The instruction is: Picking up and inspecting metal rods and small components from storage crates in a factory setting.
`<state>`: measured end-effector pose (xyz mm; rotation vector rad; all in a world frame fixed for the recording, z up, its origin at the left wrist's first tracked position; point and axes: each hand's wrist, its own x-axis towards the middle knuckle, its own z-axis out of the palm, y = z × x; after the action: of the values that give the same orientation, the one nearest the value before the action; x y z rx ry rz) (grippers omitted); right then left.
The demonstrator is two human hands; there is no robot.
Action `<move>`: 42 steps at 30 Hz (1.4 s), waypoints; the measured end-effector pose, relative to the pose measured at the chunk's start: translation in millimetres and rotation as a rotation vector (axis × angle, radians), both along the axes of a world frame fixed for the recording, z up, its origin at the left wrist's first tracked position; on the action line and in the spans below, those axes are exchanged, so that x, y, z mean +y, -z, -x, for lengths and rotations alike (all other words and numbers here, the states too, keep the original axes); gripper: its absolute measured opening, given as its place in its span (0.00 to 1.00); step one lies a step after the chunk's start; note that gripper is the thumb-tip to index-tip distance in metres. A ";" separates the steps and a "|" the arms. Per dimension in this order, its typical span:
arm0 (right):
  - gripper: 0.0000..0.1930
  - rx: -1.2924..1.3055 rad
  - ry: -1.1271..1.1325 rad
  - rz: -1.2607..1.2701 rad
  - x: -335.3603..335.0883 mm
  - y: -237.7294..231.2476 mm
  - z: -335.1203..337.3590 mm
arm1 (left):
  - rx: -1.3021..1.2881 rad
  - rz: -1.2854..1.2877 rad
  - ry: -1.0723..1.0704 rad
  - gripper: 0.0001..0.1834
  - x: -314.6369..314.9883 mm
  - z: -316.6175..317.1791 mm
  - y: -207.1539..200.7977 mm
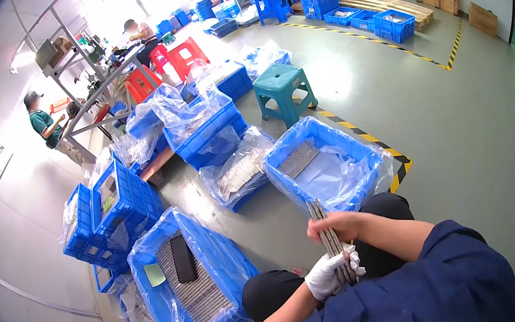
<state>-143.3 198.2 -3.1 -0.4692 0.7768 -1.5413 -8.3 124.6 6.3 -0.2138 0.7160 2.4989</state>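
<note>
A small bundle of long, thin grey metal bars (331, 240) stands nearly upright before my body, held in both hands. My left hand (326, 276), in a white glove, is closed around its lower part. My bare right hand (339, 225) grips it higher up. Just beyond my hands is a blue bin (278, 181) lined with clear plastic, with similar grey bars (298, 159) at its left side. To my left, another lined blue bin (235, 257) holds rows of grey bars (208, 299). A black flat object (183, 259) and a green paper slip (154, 274) lie on those.
Stacked blue bins (124, 207) stand at the left, and more plastic-draped bins (210, 135) lie ahead. A green stool (284, 90) is beyond the near bin. Yellow-black tape (360, 132) marks the floor. Several people work at benches farther off, one (47, 126) at the left.
</note>
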 end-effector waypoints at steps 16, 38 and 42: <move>0.18 -0.058 0.675 -0.258 -26.0 -30.4 19.0 | 0.044 0.069 -0.068 0.13 -32.2 28.1 -19.9; 0.14 1.630 0.107 -0.240 -44.3 -12.5 48.5 | -0.080 0.589 -0.336 0.15 -111.1 52.9 -12.9; 0.15 1.131 0.157 -0.491 -47.5 -36.7 53.6 | -0.013 0.738 -0.410 0.10 -114.3 50.9 -16.1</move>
<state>-197.0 150.7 33.6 -0.9261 2.0341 -1.0631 -59.2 10.3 22.4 -0.6938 1.7122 2.4673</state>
